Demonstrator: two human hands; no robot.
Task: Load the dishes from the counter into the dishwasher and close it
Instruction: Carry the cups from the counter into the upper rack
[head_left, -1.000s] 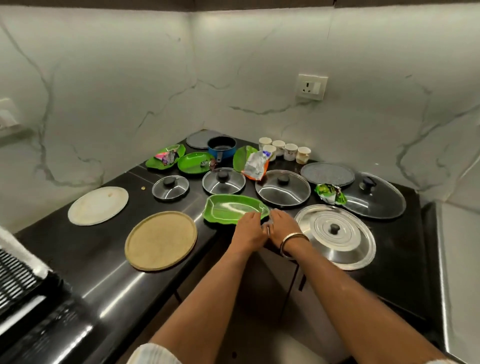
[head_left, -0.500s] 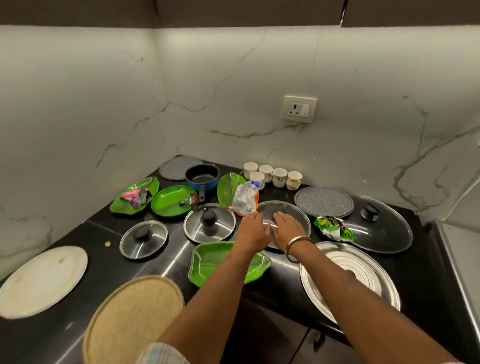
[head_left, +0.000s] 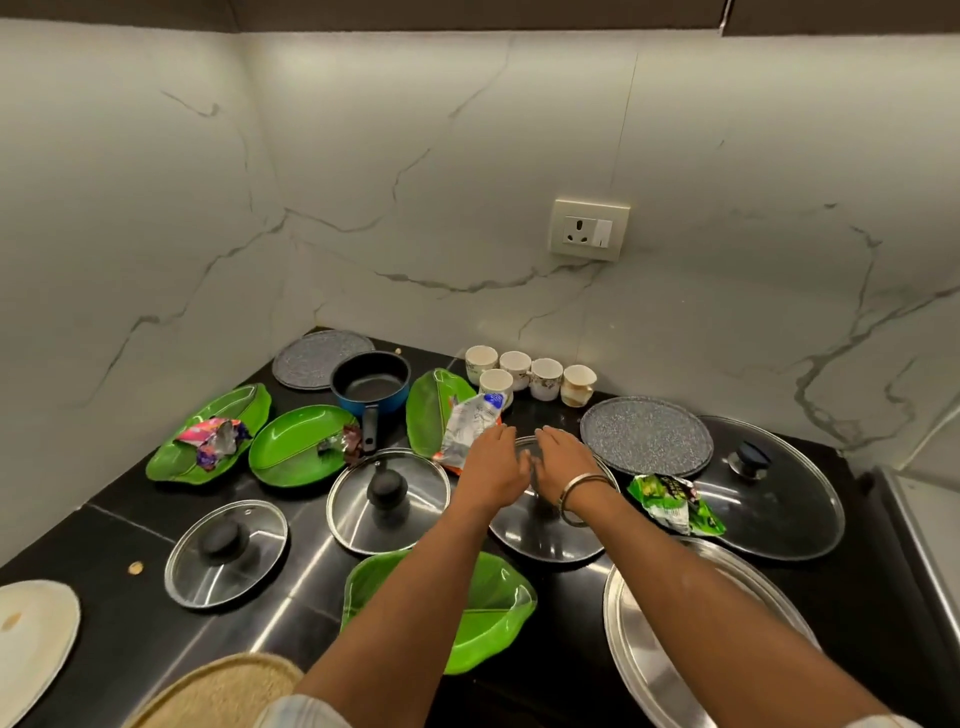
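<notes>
Many dishes lie on a black counter (head_left: 104, 545) in a corner. My left hand (head_left: 491, 465) and my right hand (head_left: 563, 460) are stretched out side by side over a glass lid (head_left: 540, 530), fingers straight, holding nothing. A crumpled silver wrapper (head_left: 467, 428) lies just left of my left hand on a green leaf plate (head_left: 431, 405). Behind it stand several small cups (head_left: 530, 371) and a blue saucepan (head_left: 371, 384). Another green dish (head_left: 493, 608) sits under my left forearm. The dishwasher is out of view.
Two more glass lids (head_left: 387, 501) (head_left: 226, 553), a large dark lid (head_left: 769, 499), a steel lid (head_left: 670, 660), two grey round plates (head_left: 647, 436) (head_left: 317, 358), green plates with wrappers (head_left: 208, 436) (head_left: 298, 447), a green packet (head_left: 672, 504), round boards (head_left: 31, 644) (head_left: 218, 691).
The view has moved closer to the counter's back corner. Both hands have reached forward from the near green dish to above the glass lid, close to the silver wrapper.
</notes>
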